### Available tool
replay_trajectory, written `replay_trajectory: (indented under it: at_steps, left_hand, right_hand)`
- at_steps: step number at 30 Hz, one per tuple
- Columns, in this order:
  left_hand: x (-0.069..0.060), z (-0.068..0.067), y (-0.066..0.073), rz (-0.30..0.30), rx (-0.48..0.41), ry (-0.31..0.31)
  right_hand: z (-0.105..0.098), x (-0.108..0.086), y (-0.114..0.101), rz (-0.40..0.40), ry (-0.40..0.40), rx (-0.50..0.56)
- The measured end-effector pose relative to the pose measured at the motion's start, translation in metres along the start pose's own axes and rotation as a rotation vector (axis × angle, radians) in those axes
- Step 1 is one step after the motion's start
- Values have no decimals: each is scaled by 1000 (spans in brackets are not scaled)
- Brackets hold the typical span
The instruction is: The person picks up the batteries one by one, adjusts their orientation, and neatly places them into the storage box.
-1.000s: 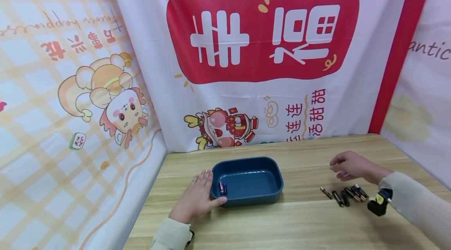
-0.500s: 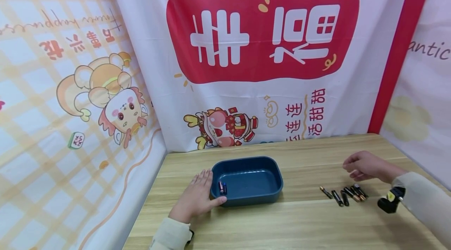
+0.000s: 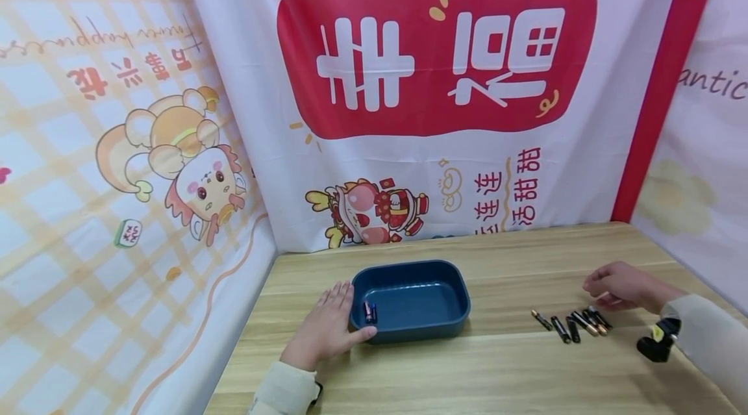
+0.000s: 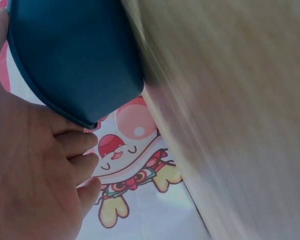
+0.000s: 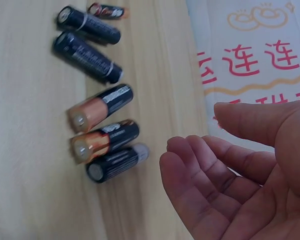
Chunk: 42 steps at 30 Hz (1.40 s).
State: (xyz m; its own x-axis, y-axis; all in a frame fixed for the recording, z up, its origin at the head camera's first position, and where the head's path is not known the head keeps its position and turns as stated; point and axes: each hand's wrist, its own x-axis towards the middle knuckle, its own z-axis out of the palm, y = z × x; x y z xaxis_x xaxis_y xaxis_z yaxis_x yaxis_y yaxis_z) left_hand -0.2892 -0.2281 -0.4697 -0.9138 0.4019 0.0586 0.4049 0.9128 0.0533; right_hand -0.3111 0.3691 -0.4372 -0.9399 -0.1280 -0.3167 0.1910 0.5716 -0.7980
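Resting against the end of the blue container (image 3: 417, 335), the straight-fingered left hand (image 3: 327, 330) has two batteries (image 3: 367, 312) inside nearby; farther off, loose batteries (image 5: 104, 142) lie just short of the empty, loosely curved right hand (image 3: 628, 286), whose clumsy brush could roll them away.

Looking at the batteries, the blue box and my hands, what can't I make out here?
- Left wrist view: inside of the blue box, hidden by its own wall.
- Left wrist view: grain of the table, blurred.
- Head view: print on the batteries inside the box, too small.
- Right wrist view: part of the right hand, cut off by the picture's edge.
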Motion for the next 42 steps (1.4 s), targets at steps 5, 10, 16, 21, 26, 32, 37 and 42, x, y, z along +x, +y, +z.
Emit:
replay_trajectory:
  at_steps: [5,10,16,21,26,32,37,42]
  left_hand:
    - [0,0,0,-3,-4,-2]
    - [0,1,0,-7,-12,3]
    - [-1,1,0,-9,-18,-2]
    - [-2,1,0,-12,-22,-11]
    - [-2,2,0,-14,-19,-12]
    - [0,3,-1,-11,-17,-15]
    - [1,2,0,-17,-19,-25]
    - [0,0,1,-9,-26,-17]
  right_hand:
    - [0,-3,7,0,1,2]
    - [-1,-1,14,9,5,-17]
    - [-2,3,23,43,10,-15]
    - [-1,4,26,78,7,-19]
    - [3,4,32,69,-7,7]
    - [8,8,39,64,2,19]
    - [10,8,40,57,10,-4]
    - [14,7,40,56,12,-22]
